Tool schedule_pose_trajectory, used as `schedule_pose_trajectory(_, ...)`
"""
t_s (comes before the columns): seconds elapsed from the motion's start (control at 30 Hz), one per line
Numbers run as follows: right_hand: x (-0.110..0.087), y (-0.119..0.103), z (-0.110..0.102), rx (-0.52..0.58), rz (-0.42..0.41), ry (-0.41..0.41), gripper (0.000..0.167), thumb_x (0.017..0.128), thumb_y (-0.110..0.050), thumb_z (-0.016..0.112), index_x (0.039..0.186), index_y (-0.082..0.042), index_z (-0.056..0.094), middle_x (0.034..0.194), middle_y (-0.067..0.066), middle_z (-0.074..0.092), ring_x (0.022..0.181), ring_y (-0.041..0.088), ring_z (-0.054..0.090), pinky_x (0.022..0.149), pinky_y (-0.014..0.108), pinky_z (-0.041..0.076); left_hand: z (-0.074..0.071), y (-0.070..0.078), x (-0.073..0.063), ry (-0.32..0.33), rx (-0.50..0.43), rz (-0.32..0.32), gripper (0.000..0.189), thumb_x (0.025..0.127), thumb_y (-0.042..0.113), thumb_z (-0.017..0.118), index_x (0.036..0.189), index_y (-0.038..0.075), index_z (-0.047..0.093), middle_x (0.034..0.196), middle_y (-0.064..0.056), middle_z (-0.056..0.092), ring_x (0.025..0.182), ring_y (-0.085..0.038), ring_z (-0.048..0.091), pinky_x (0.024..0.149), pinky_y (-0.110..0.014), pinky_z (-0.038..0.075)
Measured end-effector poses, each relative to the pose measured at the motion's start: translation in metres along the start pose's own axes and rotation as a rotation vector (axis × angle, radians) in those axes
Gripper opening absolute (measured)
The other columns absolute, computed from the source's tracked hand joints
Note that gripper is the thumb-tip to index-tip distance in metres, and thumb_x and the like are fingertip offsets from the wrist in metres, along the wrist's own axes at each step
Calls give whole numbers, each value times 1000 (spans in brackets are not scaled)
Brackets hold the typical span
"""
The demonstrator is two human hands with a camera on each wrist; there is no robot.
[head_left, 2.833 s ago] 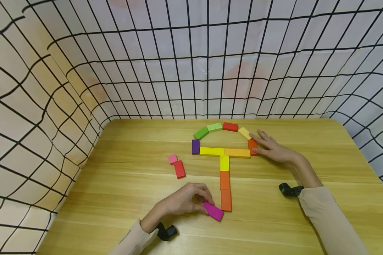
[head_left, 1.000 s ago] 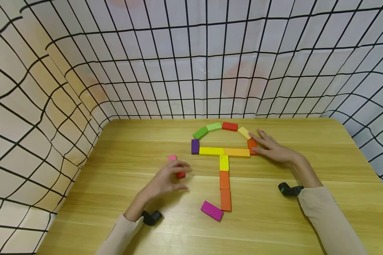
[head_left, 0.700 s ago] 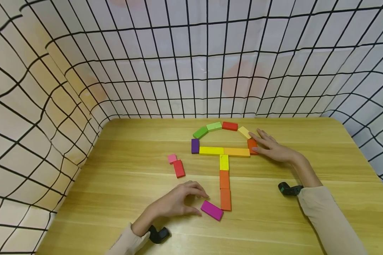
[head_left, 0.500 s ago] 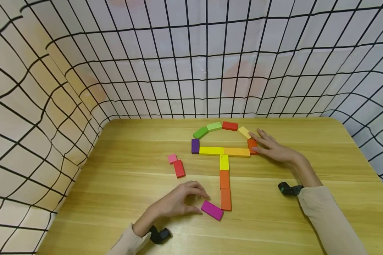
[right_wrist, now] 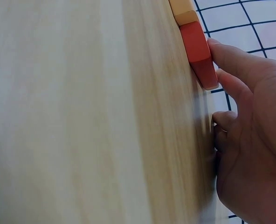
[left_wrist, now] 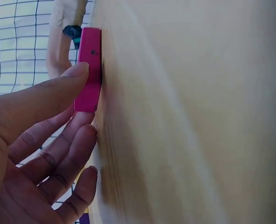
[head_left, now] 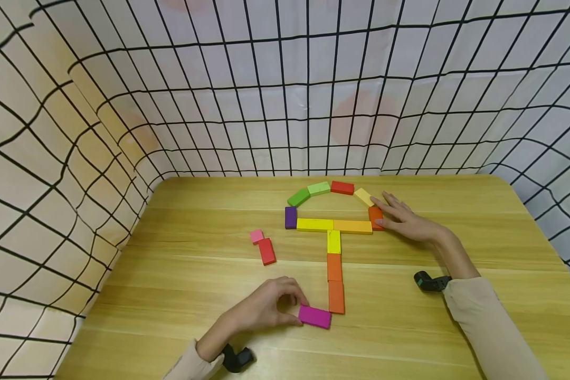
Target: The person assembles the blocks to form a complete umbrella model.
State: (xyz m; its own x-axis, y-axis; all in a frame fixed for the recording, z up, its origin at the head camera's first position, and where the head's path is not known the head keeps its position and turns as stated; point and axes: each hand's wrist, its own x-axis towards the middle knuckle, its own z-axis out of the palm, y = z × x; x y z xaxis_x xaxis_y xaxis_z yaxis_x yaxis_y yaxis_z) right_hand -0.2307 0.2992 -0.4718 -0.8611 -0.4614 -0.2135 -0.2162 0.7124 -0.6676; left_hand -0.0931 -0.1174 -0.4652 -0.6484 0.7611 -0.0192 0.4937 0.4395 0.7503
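My left hand (head_left: 271, 305) pinches the left end of a magenta block (head_left: 315, 316) between thumb and fingers, the block lying flat on the table. Its right end meets the foot of a column made of two orange blocks (head_left: 335, 296) and a yellow block (head_left: 334, 241). In the left wrist view the thumb presses the side of the magenta block (left_wrist: 89, 70). At the right, my right hand (head_left: 410, 222) rests with fingers extended beside an orange-red block (head_left: 376, 217); in the right wrist view its fingertips touch or nearly touch that block (right_wrist: 196, 44).
Above the column lies a yellow and orange bar (head_left: 315, 225), topped by an arch of coloured blocks including a red block (head_left: 342, 188) and a purple block (head_left: 291, 217). A loose red block (head_left: 267, 252) and pink block (head_left: 256, 236) lie left. Black-lined white cloth surrounds the table.
My left hand let go of the magenta block, reached left over the red block, then came back and pinched the magenta block again. That block has turned to lie more level. My right hand stayed put.
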Motion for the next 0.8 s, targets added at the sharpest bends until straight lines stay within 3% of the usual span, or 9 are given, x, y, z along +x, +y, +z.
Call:
schedule_pose_trajectory(0.43, 0, 0, 0, 8, -1, 0, 71, 109, -40, 50, 168, -27, 14, 174, 17, -12, 158, 49, -17, 112, 86, -3, 9, 12, -6, 14, 132, -4, 28, 78, 28, 93, 94, 17, 72, 93, 12, 69, 83, 0, 55, 82, -15, 47)
schedule_pose_trajectory(0.8, 0, 0, 1, 1, -4, 2, 71, 109, -41, 51, 168, -28, 14, 174, 17, -11, 158, 48, -16, 113, 86, -1, 19, 21, -9, 71, 123, -64, 30, 75, 24, 95, 88, 15, 69, 85, 10, 66, 75, 4, 53, 71, -9, 47)
